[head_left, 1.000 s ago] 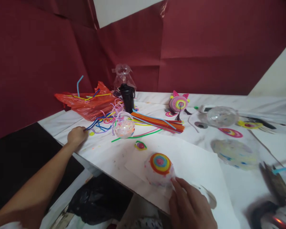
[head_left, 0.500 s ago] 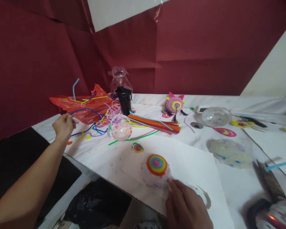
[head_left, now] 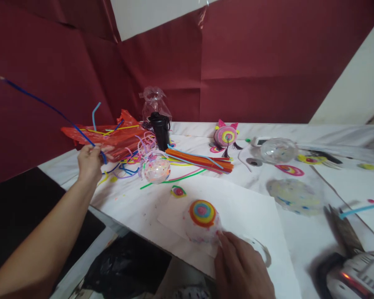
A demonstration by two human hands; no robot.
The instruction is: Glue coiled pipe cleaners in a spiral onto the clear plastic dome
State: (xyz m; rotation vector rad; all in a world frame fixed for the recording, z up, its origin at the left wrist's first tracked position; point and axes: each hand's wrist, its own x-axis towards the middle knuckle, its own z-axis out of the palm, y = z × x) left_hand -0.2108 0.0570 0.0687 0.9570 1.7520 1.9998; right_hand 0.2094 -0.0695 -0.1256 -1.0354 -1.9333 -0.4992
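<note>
My left hand, raised over the left end of the table, pinches a long blue pipe cleaner. One end of it points up and left; the other bends below the fingers. My right hand grips the lower right edge of a clear plastic half-ball on a white sheet of paper. Orange, yellow and blue pipe-cleaner rings around a pink centre cover its top. Just beyond lies a small green-and-yellow eye shape with a pink middle.
Tangled pipe cleaners lie by a red plastic bag and a black bottle. A bundle of orange pipe cleaners, a pink eared ball and clear half-balls stand behind. A tool with a red light sits front right.
My left hand has moved slightly right and lifted the blue pipe cleaner off the pile, its far end now high at the left. The right hand keeps its hold on the half-ball.
</note>
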